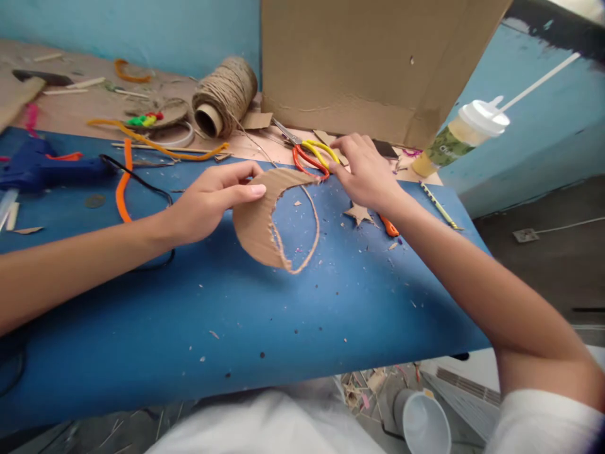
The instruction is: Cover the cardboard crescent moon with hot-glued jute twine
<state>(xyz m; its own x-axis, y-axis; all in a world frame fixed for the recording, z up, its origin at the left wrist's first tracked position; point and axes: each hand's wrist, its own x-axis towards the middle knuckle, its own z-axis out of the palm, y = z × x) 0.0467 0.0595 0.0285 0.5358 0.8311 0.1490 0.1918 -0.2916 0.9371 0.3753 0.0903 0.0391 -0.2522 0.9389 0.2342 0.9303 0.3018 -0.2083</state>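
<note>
My left hand (212,198) pinches a crescent of corrugated cardboard (253,221) between thumb and fingers, above the blue mat. Twine (317,230) runs along the crescent's inner edge, loops loosely from its lower tip, and leads back towards the twine spool (227,94). At the back of the mat, my right hand (363,167) has its thumb and forefinger closed around the yellow handle of the scissors (309,154). The scissors' other handle is red-orange, and their blades point away to the left. Below my right hand lies a cardboard star (359,214), beside an orange-handled tool (389,226) partly hidden by my forearm.
A blue glue gun (51,164) with a black cord lies left, near orange pipe cleaners (123,189) and a hammer (23,94). A large cardboard sheet (378,63) stands behind. At the right are a lidded drink cup (460,135) with a straw and a pencil (439,205).
</note>
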